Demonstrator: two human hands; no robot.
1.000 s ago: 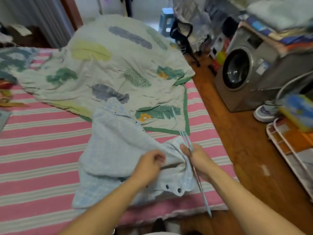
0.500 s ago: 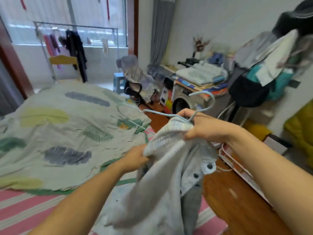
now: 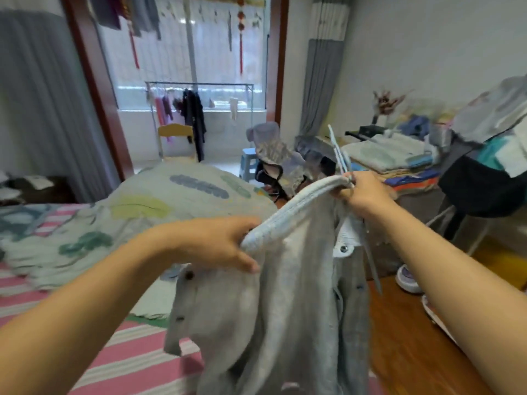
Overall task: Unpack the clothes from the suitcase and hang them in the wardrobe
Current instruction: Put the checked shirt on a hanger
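Lifted clear of the bed [image 3: 119, 346] since 1 second earlier, the grey shirt [image 3: 285, 309] hung between my left hand [image 3: 216, 246] gripping its shoulder and my right hand [image 3: 362, 195] pinching collar and hanger [image 3: 340, 155], so I judged seating both shoulders evenly mattered most.

Both forearms reach forward. The left hand [image 3: 216, 242], toward 9 o'clock, grips cloth between thumb and fingers; the right hand [image 3: 363, 192], toward 2 o'clock, is clenched higher up.

Striped bed [image 3: 119, 354], wood floor [image 3: 405, 337], bright balcony window [image 3: 182, 67].
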